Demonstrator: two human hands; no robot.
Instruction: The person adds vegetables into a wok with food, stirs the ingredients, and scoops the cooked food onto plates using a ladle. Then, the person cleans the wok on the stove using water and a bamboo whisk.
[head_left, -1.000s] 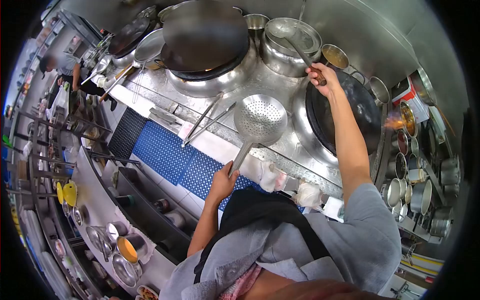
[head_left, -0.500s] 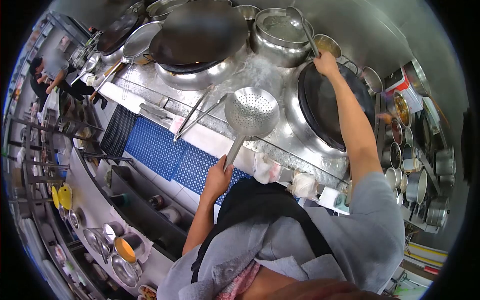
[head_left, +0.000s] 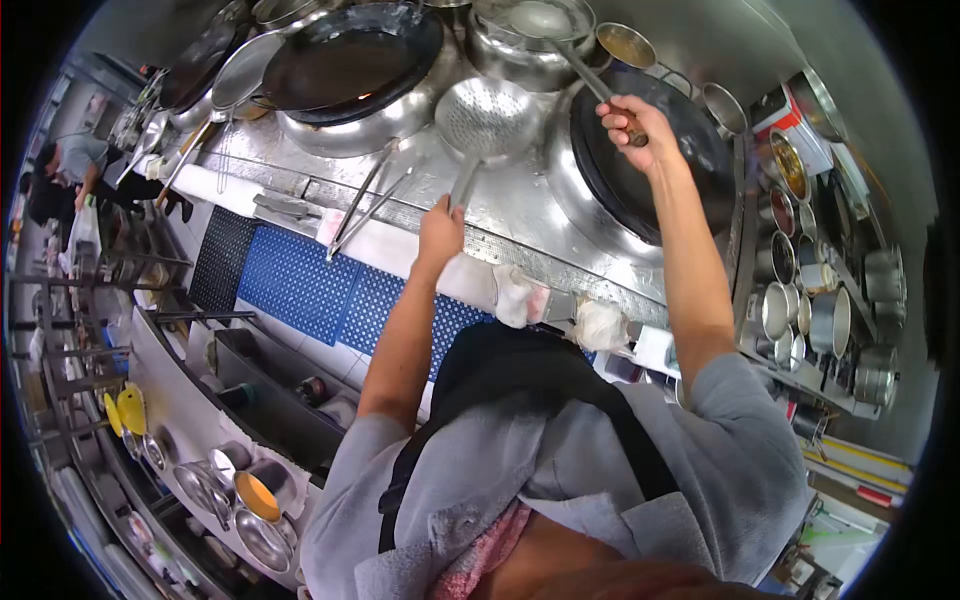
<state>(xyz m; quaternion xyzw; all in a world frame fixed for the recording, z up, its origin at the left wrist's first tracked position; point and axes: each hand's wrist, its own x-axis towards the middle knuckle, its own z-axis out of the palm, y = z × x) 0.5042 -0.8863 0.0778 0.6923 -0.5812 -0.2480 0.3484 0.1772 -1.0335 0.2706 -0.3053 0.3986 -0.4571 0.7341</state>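
My left hand (head_left: 440, 235) is closed around the handle of a perforated metal strainer (head_left: 487, 117), held over the steel range top between two woks. My right hand (head_left: 640, 132) grips the wooden-ended handle of a ladle (head_left: 585, 72). That ladle's bowl is at the large steel pot (head_left: 530, 60) at the back, which holds clear liquid. Beneath my right hand lies a dark wok (head_left: 650, 170) on the right burner. Another black wok (head_left: 350, 60) sits on the left burner, with a little orange glow near its front rim.
Long metal tongs (head_left: 372, 215) and a white cloth (head_left: 385, 247) lie along the range's front edge. A small pot (head_left: 626, 46) with yellowish liquid stands behind the right wok. Several seasoning containers line the right shelf (head_left: 795, 345). A co-worker (head_left: 75, 175) stands at far left.
My left hand has moved the strainer forward, farther over the range. The ladle's bowl has shifted left at the back pot, its handle now more slanted. Steam above the range has thinned.
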